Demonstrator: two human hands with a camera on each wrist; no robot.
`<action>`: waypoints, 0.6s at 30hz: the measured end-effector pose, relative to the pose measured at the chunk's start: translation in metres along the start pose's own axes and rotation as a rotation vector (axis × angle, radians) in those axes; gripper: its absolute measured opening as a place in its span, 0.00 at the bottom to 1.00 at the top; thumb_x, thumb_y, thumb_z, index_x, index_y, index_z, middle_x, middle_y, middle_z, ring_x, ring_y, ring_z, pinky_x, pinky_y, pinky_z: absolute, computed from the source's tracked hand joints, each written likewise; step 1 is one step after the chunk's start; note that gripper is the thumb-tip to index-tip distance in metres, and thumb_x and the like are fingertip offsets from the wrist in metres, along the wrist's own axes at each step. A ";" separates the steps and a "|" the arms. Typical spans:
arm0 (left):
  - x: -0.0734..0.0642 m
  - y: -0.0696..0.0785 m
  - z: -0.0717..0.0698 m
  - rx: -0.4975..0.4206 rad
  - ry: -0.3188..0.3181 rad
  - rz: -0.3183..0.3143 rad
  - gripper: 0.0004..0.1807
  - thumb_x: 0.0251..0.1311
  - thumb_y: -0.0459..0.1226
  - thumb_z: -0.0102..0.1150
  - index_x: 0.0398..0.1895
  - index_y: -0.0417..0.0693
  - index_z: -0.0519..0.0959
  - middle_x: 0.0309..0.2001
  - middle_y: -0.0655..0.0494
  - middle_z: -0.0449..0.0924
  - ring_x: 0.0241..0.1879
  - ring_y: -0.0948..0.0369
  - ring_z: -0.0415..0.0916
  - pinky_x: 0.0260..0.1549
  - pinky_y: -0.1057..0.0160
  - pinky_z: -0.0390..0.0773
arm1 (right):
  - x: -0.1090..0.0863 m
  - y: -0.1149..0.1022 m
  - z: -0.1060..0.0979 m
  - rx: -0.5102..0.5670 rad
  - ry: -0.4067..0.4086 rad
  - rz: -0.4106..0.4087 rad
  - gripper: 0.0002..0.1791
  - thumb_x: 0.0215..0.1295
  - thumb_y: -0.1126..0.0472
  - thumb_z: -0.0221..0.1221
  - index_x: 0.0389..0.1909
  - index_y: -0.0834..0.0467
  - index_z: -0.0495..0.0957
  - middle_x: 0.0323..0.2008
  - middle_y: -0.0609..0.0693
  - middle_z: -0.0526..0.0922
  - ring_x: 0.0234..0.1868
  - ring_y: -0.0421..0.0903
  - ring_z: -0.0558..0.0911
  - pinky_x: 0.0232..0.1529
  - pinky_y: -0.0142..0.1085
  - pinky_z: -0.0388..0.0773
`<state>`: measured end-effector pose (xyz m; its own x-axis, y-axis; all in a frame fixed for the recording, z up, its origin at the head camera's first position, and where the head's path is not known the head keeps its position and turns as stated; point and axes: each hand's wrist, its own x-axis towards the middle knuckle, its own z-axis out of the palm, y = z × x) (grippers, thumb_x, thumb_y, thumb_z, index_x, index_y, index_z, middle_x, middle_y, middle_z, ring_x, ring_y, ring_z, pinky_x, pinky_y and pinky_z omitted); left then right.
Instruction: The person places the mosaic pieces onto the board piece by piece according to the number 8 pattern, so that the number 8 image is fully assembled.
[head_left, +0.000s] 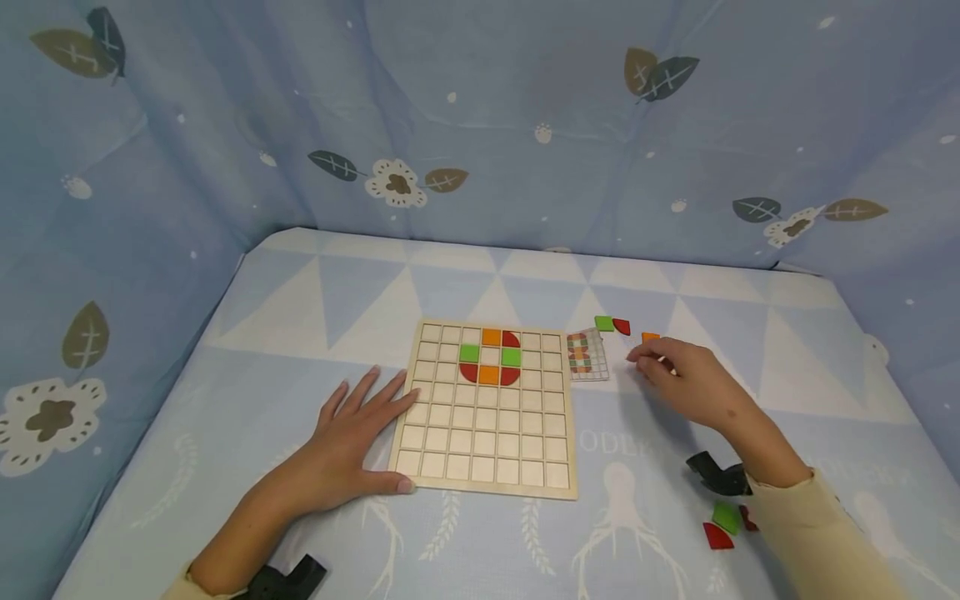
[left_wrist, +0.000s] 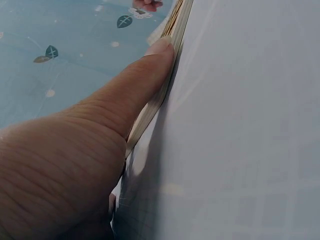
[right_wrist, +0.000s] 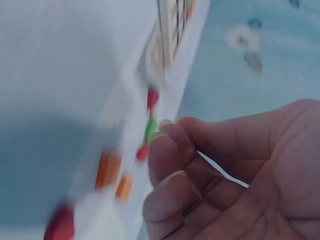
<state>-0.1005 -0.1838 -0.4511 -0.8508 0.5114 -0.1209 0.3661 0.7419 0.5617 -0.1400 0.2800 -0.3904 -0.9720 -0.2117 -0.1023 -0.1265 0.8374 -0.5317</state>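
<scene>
A square wooden grid board (head_left: 497,417) lies on the table, with red, green and orange tiles forming a ring near its far side. Spread along the board's left edge, my left hand (head_left: 337,454) rests with fingertips at the rim. Its thumb (left_wrist: 135,80) lies along the board's side in the left wrist view. My right hand (head_left: 693,383) is right of a small pattern card (head_left: 588,354), fingers loosely bent, thumb and fingertips close together. No tile shows between the right fingertips (right_wrist: 162,155). An orange tile (head_left: 650,337) peeks out just beyond that hand.
A green tile (head_left: 604,323) and a red quarter-round tile (head_left: 622,327) lie beyond the card. Near the right sleeve (head_left: 813,533) are another green tile (head_left: 726,517) and red tiles (head_left: 717,536). Patterned curtains (head_left: 495,125) stand behind the table.
</scene>
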 end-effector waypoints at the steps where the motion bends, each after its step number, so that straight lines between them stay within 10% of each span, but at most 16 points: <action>1: 0.000 0.000 0.000 -0.003 0.001 0.002 0.62 0.46 0.68 0.75 0.84 0.62 0.58 0.85 0.57 0.45 0.83 0.47 0.27 0.74 0.34 0.29 | -0.004 0.006 -0.005 -0.004 -0.003 0.028 0.12 0.79 0.64 0.56 0.55 0.63 0.83 0.45 0.55 0.85 0.39 0.50 0.78 0.35 0.39 0.79; 18: 0.001 0.001 0.001 0.001 0.003 -0.003 0.62 0.45 0.69 0.74 0.84 0.62 0.59 0.85 0.56 0.46 0.83 0.46 0.28 0.73 0.34 0.30 | -0.026 0.056 -0.010 -0.081 -0.070 0.135 0.15 0.64 0.66 0.70 0.48 0.66 0.81 0.42 0.58 0.79 0.42 0.54 0.76 0.42 0.47 0.80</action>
<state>-0.1001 -0.1823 -0.4513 -0.8530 0.5079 -0.1200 0.3641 0.7438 0.5605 -0.1233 0.3376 -0.4090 -0.9654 -0.1268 -0.2279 -0.0139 0.8977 -0.4403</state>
